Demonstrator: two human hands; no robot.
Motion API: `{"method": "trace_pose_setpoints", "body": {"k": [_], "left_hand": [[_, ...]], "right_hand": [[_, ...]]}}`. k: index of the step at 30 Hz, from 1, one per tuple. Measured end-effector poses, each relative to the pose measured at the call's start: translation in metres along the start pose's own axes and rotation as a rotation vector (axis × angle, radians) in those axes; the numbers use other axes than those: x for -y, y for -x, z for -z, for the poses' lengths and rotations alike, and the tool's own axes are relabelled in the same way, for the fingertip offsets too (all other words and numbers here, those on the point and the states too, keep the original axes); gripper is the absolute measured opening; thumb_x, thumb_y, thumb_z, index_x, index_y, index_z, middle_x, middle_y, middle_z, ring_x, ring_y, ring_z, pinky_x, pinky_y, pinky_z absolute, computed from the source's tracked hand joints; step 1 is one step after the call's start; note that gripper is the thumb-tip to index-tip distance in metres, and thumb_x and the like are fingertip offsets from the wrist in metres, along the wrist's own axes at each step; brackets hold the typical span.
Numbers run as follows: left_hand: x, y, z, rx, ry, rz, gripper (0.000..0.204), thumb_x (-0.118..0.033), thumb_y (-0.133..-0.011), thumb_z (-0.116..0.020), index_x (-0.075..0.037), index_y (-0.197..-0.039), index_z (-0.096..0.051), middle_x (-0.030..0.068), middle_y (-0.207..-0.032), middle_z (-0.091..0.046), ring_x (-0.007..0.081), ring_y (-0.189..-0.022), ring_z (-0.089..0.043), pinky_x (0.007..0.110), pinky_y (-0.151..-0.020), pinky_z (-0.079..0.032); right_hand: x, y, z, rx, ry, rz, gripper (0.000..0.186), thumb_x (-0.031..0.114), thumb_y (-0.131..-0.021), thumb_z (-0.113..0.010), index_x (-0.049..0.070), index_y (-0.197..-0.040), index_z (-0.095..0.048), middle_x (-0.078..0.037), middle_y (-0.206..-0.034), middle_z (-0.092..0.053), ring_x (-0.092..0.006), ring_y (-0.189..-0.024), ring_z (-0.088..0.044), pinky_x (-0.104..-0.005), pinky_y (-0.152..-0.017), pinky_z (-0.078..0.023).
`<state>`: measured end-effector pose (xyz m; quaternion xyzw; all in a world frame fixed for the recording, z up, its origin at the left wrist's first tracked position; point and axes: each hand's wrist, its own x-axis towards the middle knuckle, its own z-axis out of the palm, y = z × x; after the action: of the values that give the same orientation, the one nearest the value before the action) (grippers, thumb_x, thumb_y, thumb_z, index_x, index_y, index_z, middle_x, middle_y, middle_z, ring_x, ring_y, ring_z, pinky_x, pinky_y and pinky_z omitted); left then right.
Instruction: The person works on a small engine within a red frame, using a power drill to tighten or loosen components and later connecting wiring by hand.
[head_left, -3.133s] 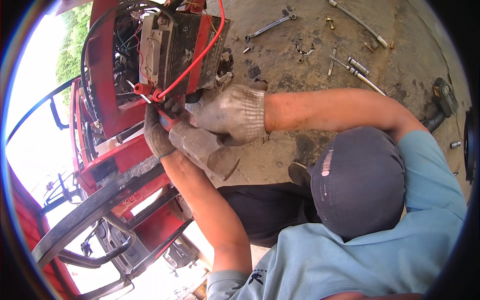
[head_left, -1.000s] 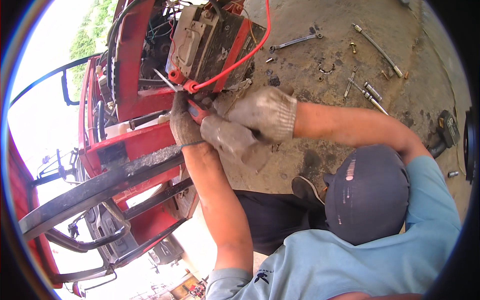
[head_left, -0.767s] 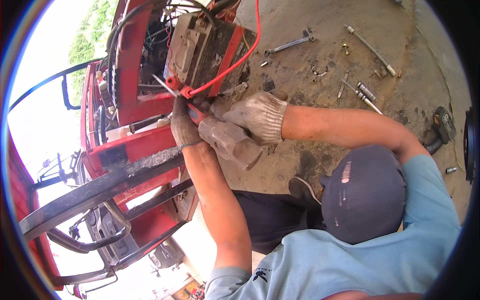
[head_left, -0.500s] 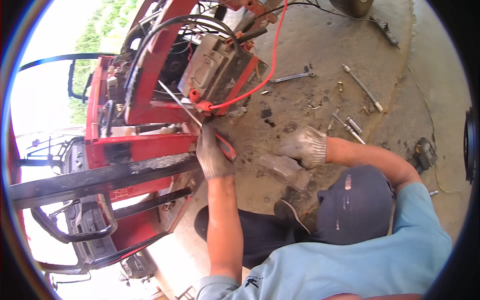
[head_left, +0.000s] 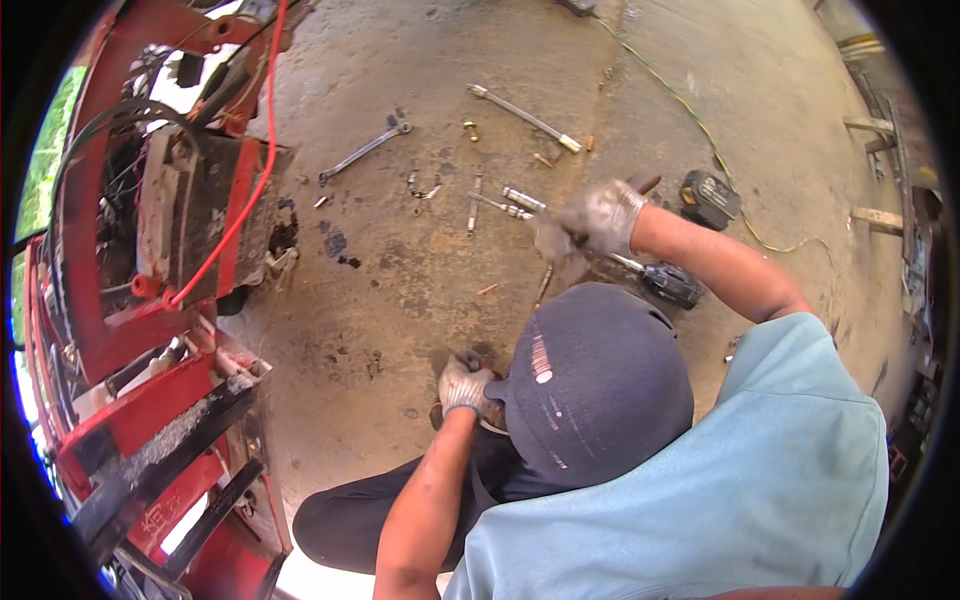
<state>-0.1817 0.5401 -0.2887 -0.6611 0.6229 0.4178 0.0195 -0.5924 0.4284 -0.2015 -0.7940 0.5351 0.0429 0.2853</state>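
My right hand (head_left: 612,215), in a grey-white work glove, is closed round a hammer (head_left: 562,250) above the floor. Its blurred grey head lies left of the hand, and a dark handle end shows beyond the glove. My left hand (head_left: 466,384), gloved too, is low in front of my cap, with its fingers curled in. What it holds, if anything, is hidden. Near the right hand lie a black tool (head_left: 672,285) with a metal shaft and two socket pieces (head_left: 522,200).
A red machine frame (head_left: 120,400) with a dirty battery-like box (head_left: 190,215) and red cable (head_left: 262,170) stands left. On the stained floor lie a wrench (head_left: 362,155), a long metal bar (head_left: 525,118), a black tool battery (head_left: 710,200) and a thin yellow-green cord (head_left: 690,115).
The view has swung right, away from the machine. My left hand has left the machine, and its red-handled screwdriver no longer shows. My right hand has moved the hammer toward the tools on the floor.
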Motion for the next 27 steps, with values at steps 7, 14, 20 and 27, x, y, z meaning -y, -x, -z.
{"method": "trace_pose_setpoints", "body": {"k": [7, 14, 20, 27], "left_hand": [[-0.114, -0.061, 0.022, 0.183, -0.425, -0.124, 0.033, -0.020, -0.087, -0.061, -0.007, -0.116, -0.068, 0.0273, -0.106, -0.072, 0.0446, -0.101, -0.070, 0.053, -0.090, -0.056], [-0.121, -0.088, 0.032, 0.228, -0.680, -0.125, 0.039, -0.019, -0.088, -0.061, -0.004, -0.124, -0.066, 0.0272, -0.114, -0.071, 0.0420, -0.109, -0.070, 0.049, -0.096, -0.056], [-0.099, -0.097, 0.043, 0.279, -0.839, -0.099, 0.039, -0.019, -0.092, -0.061, -0.004, -0.128, -0.064, 0.0261, -0.122, -0.069, 0.0412, -0.116, -0.068, 0.048, -0.098, -0.055], [-0.135, -0.099, 0.067, 0.399, -0.868, -0.123, 0.040, -0.026, -0.092, -0.064, -0.005, -0.126, -0.064, 0.0239, -0.120, -0.070, 0.0402, -0.111, -0.070, 0.049, -0.096, -0.056]], "right_hand": [[-0.101, 0.017, 0.037, -0.256, 0.178, -0.525, 0.037, 0.019, -0.082, -0.072, 0.016, -0.118, -0.065, -0.014, -0.110, -0.072, -0.0366, -0.104, -0.070, -0.0502, -0.086, -0.058], [-0.197, 0.041, 0.053, -0.270, 0.253, -0.684, 0.038, 0.024, -0.083, -0.074, 0.012, -0.117, -0.063, -0.015, -0.114, -0.071, -0.0386, -0.109, -0.068, -0.0519, -0.094, -0.054], [-0.204, 0.043, 0.081, 0.110, 0.259, -0.627, 0.048, 0.024, -0.084, -0.072, 0.015, -0.130, -0.064, -0.015, -0.112, -0.073, -0.0376, -0.112, -0.068, -0.0510, -0.099, -0.052], [-0.189, -0.070, 0.097, -0.411, 0.126, -0.467, 0.034, 0.024, -0.091, -0.062, 0.011, -0.119, -0.076, -0.017, -0.120, -0.074, -0.0369, -0.112, -0.071, -0.0479, -0.098, -0.056]]}}
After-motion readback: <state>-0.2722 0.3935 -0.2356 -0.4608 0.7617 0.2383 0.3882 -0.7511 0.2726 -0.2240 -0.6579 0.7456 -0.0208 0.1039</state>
